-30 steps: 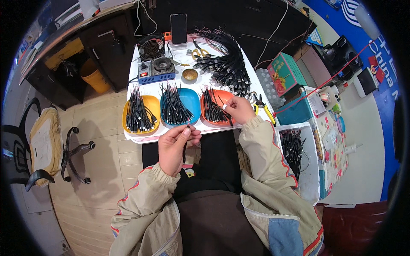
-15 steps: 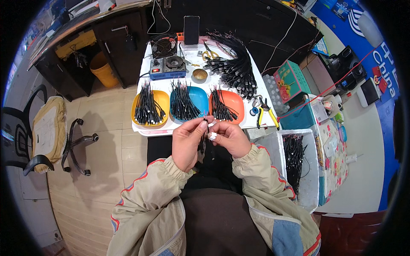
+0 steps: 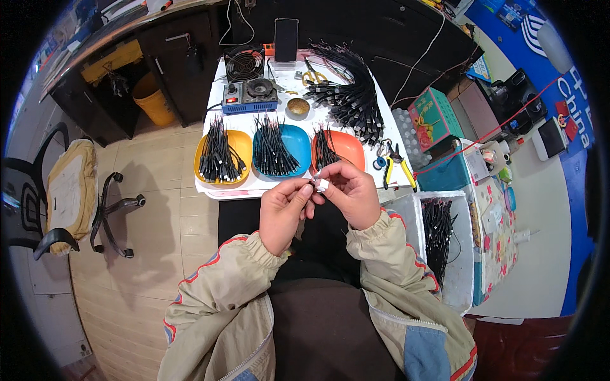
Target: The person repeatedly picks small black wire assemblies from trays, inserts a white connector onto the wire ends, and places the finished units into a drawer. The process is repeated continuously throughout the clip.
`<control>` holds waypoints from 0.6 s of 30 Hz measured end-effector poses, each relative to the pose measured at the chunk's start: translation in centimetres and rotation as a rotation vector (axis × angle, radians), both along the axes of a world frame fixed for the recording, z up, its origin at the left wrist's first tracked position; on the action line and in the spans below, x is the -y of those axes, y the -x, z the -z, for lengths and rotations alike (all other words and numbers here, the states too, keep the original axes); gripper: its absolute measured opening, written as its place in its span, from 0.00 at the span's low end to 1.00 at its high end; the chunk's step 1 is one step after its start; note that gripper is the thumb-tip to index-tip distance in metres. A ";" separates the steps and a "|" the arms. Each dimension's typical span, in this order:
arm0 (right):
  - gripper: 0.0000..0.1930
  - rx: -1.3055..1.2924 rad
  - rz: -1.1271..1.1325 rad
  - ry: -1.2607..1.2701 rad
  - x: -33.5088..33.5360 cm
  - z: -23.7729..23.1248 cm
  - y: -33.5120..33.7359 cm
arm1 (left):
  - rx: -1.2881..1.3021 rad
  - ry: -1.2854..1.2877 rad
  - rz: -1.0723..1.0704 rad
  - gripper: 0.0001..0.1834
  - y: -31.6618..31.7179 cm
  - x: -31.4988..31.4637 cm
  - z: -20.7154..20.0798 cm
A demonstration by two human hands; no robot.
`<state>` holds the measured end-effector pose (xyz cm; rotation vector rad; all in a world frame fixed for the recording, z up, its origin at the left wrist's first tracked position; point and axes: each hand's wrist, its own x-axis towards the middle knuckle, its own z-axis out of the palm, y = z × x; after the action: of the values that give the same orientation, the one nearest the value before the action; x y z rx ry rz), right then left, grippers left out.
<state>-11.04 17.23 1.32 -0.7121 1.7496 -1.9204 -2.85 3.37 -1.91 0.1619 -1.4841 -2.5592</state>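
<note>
My two hands meet just in front of the white table's near edge, fingertips pressed together. Between finger and thumb, my left hand (image 3: 283, 213) pinches a thin black cable (image 3: 313, 180), most of it covered by my fingers. My right hand (image 3: 353, 195) is closed on the cable's end, with a white wrap on the thumb. Just beyond them stand a yellow tray (image 3: 202, 166), a blue tray (image 3: 304, 141) and an orange tray (image 3: 353, 149). Each holds a bunch of short black cables with metal plugs and thin bare wire ends.
On the table are a blue soldering pot (image 3: 250, 101), a small round tin (image 3: 297, 108), a fan (image 3: 244, 65), a phone (image 3: 286, 41) and a large cable heap (image 3: 356, 101). Yellow-handled wire strippers (image 3: 399, 170) lie at the right edge. A white foam box (image 3: 466, 254) holds more cables.
My right hand has moved up and inward over the left fingertips. The left hand has turned slightly, and the cable that hung below the hands is now mostly hidden.
</note>
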 end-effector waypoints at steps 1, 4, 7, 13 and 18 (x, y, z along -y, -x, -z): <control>0.07 -0.026 0.017 -0.005 0.1 0.0 -0.1 | 0.001 0.027 -0.019 0.10 0.0 -0.1 0.0; 0.04 -0.066 0.062 0.013 0.2 0.3 -0.2 | -0.009 0.135 -0.081 0.10 0.1 -0.5 0.2; 0.04 -0.065 0.059 0.069 0.2 0.6 -0.2 | -0.042 0.211 -0.129 0.10 0.0 -0.6 0.3; 0.04 0.392 -0.103 0.381 0.5 1.7 -0.2 | -0.030 -0.109 0.016 0.09 0.0 0.0 0.1; 0.06 0.713 -0.236 0.394 0.3 2.2 0.4 | 0.030 -0.179 0.165 0.08 0.1 0.8 0.1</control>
<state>-11.42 16.92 -0.86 -0.2703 0.8347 -2.0220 -2.95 2.53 -2.02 0.1059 -1.3282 -2.8323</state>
